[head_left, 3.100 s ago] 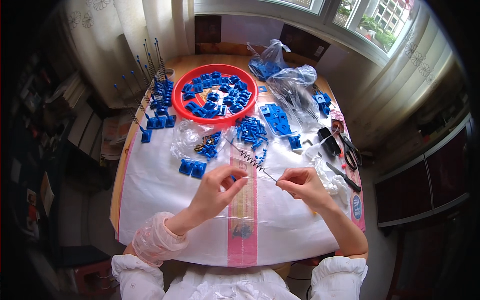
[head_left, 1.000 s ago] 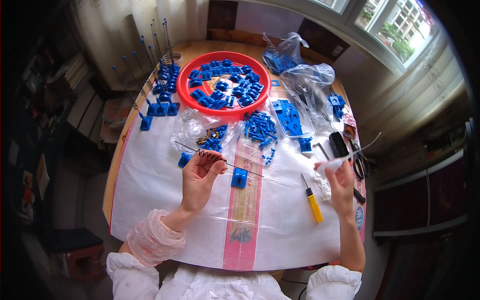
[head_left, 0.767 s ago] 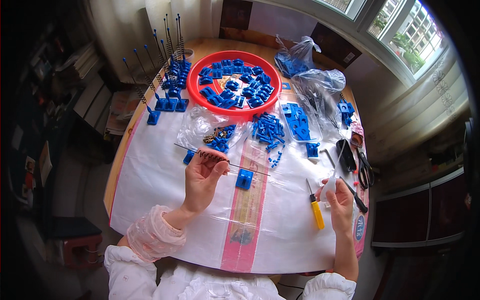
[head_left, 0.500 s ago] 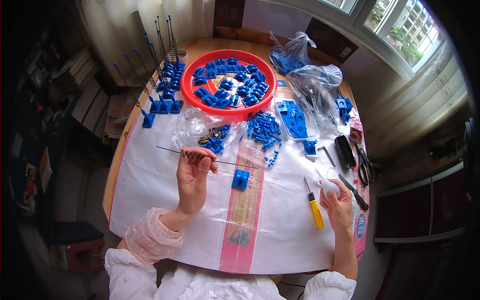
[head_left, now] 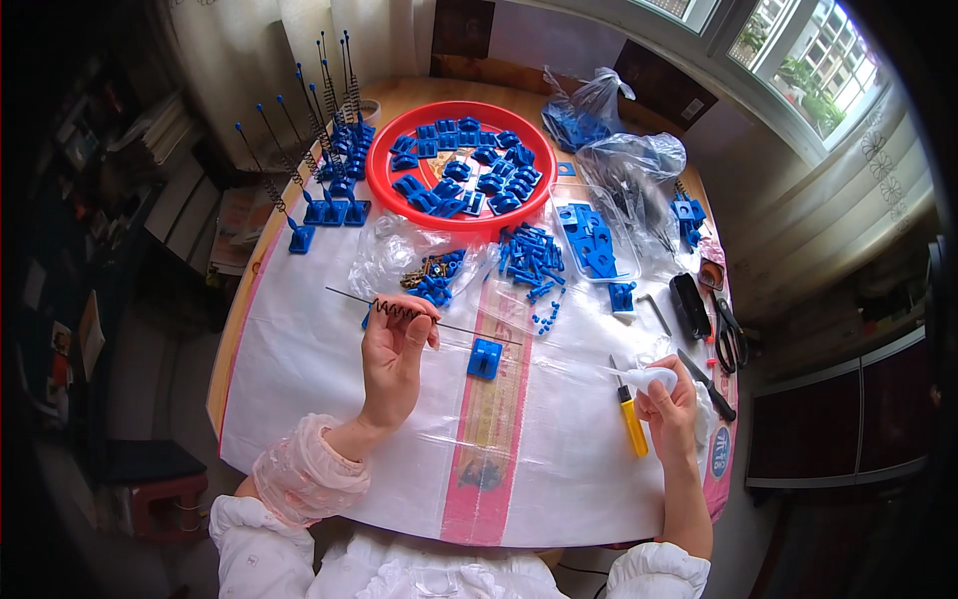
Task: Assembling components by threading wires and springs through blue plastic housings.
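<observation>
My left hand [head_left: 392, 361] is closed around a thin dark rod with a black coil spring [head_left: 397, 311] on it. The rod slants across, its right end reaching above a blue plastic base [head_left: 485, 358] on the cloth. In my right hand [head_left: 671, 407] is a small white squeeze bottle [head_left: 644, 378], its narrow nozzle pointing left. Beneath that nozzle lies a screwdriver [head_left: 633, 427] with a yellow and black handle. Crumpled white material [head_left: 702, 414] shows beside the right hand.
A red round tray [head_left: 376, 185] holds several blue parts. Finished-looking blue bases with spring rods [head_left: 329, 212] stand far left. Loose blue pegs [head_left: 529, 258], a clear box [head_left: 629, 275], plastic bags [head_left: 634, 155], a knife [head_left: 720, 402] and scissors [head_left: 733, 344] lie around.
The squeeze bottle has tipped over so its nozzle, which pointed upward, points left. The left hand keeps hold of the rod and has barely moved. The whole view has shifted slightly.
</observation>
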